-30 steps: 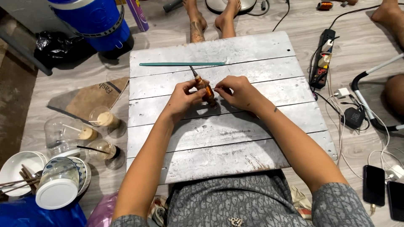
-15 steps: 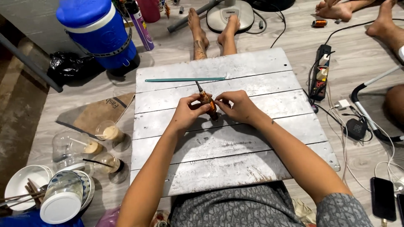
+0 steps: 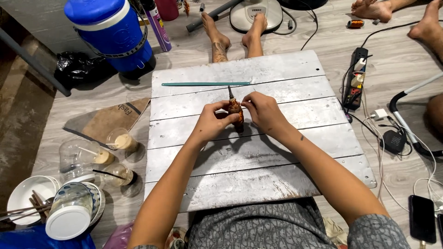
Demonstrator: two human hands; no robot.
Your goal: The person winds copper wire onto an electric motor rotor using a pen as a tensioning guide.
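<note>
My left hand (image 3: 213, 121) and my right hand (image 3: 262, 110) meet over a low grey plank table (image 3: 295, 152). Between them stands a small orange-brown spindle-shaped thing (image 3: 236, 110) with a dark thin tip pointing away from me. The left fingers grip its body. The right fingertips pinch at its upper part. A long thin teal strip (image 3: 205, 84) lies flat across the far planks, apart from both hands.
A blue water cooler (image 3: 110, 34) and a purple spray can (image 3: 157, 25) stand far left. Plastic cups with drinks (image 3: 117, 140), bowls and a jar (image 3: 69, 214) sit left of the table. A power strip (image 3: 355, 76), cables and a phone (image 3: 421, 218) lie right. Other people's bare feet (image 3: 235, 32) rest beyond.
The view has tilted so the table sits lower in frame. Both hands stay on the small spindle, which now stands more upright between the fingers.
</note>
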